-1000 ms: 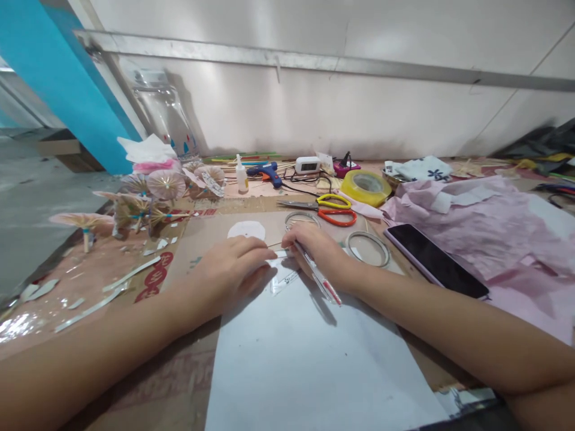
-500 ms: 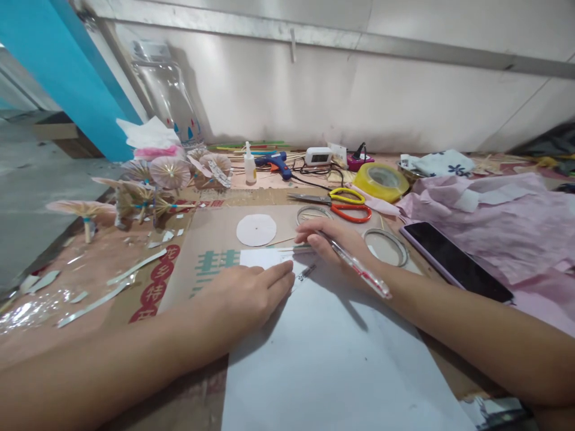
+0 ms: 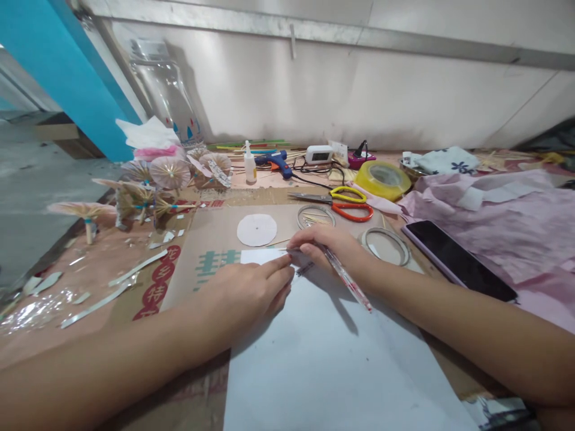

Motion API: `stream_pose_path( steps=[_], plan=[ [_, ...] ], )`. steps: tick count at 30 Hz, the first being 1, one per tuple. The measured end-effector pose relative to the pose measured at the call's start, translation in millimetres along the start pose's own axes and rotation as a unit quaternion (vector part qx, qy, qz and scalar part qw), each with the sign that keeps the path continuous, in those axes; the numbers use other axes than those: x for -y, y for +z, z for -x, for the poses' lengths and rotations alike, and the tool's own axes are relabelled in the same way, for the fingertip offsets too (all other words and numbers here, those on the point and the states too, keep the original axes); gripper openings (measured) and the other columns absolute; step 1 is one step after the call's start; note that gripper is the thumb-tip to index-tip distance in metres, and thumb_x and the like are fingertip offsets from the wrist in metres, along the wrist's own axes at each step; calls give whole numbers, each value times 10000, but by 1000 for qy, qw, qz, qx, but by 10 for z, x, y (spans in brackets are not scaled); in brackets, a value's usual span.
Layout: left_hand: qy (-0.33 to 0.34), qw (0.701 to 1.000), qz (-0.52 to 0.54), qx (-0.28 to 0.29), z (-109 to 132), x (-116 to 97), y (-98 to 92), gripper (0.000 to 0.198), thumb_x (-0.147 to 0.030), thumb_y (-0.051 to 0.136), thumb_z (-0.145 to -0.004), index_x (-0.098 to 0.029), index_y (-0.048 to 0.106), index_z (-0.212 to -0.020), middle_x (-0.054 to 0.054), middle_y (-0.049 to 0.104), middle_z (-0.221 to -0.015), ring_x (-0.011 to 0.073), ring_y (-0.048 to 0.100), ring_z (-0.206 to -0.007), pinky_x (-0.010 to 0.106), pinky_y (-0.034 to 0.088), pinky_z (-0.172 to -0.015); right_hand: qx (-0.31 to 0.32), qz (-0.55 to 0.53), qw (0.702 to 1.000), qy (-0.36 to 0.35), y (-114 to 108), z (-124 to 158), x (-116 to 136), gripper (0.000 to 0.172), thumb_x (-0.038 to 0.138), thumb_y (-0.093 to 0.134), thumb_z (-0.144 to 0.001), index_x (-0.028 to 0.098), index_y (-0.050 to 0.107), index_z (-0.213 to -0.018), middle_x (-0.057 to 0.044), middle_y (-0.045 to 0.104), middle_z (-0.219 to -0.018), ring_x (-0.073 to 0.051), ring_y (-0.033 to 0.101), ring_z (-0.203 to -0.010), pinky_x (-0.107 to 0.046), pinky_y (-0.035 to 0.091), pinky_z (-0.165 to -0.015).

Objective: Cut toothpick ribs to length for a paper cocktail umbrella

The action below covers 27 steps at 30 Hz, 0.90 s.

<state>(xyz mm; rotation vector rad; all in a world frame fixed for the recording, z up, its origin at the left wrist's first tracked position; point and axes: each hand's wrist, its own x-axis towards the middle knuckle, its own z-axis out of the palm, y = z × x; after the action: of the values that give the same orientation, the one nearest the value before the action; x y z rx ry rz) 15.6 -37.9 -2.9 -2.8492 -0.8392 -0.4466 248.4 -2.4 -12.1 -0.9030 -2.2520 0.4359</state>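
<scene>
My left hand [image 3: 247, 290] lies on the top left part of a white paper sheet [image 3: 332, 359], fingers stretched toward its upper edge. My right hand [image 3: 330, 248] is closed round a clear pen with a red end [image 3: 348, 278], its tip hidden under the fingers at the sheet's top edge. The two hands' fingertips nearly meet there. A thin stick lies along that edge, and a small paper circle [image 3: 257, 229] rests just beyond on the cardboard [image 3: 211, 245].
Behind the hands lie two metal rings [image 3: 386, 245], scissors [image 3: 345, 203], a yellow tape roll [image 3: 380, 179], a blue glue gun [image 3: 274, 160] and a glue bottle [image 3: 250, 164]. A dark phone [image 3: 458, 260] and pink tissue [image 3: 503, 221] are right. Small paper umbrellas [image 3: 148, 191] stand left.
My left hand slid back toward me, uncovering the paper circle, then reached its fingers up to the sheet's top edge. My right hand shifted slightly left with the pen.
</scene>
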Motion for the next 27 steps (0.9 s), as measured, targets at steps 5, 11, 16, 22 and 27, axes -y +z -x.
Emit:
stream_pose_path(
  steps=[5,11,16,22,27],
  plan=[
    [1,1000,-2,16,-3,-8,-19,203,-185,516,-976,-155,683,-1088,92,789,-1083,199,753,-683,317,585,-548,28,7,999,-13,20,5,-11,259,308,500,-1034,214,725,-1122,-66,797,-1055,-217,704,-942,-367,545,-855],
    [4,1000,-7,19,13,-10,-4,230,-189,518,-980,-152,687,-1132,79,785,-1110,208,749,-654,341,578,-501,3,-1,1000,-21,77,20,-57,293,354,487,-1040,224,741,-1106,-65,799,-985,-223,695,-882,-375,545,-812],
    [8,999,-43,20,15,-30,-20,226,-213,558,-974,-148,698,-1137,84,786,-1135,217,742,-604,346,560,-457,6,7,1000,-17,50,2,-52,274,350,496,-1041,214,732,-1058,-55,799,-959,-201,693,-863,-334,528,-785],
    [11,998,-52,23,13,-33,-25,228,-228,552,-981,-144,699,-1134,93,778,-1165,217,751,-634,344,563,-478,29,7,999,-16,7,-1,-22,230,307,521,-1033,204,724,-1058,-57,795,-974,-195,695,-882,-317,526,-785],
    [2,998,-58,22,2,-38,-30,211,-237,556,-982,-154,709,-1102,83,787,-1141,202,744,-621,320,533,-467,28,-4,1000,-12,30,13,-53,231,307,514,-1039,211,717,-1089,-55,792,-1018,-192,705,-936,-317,534,-833]
  ],
)
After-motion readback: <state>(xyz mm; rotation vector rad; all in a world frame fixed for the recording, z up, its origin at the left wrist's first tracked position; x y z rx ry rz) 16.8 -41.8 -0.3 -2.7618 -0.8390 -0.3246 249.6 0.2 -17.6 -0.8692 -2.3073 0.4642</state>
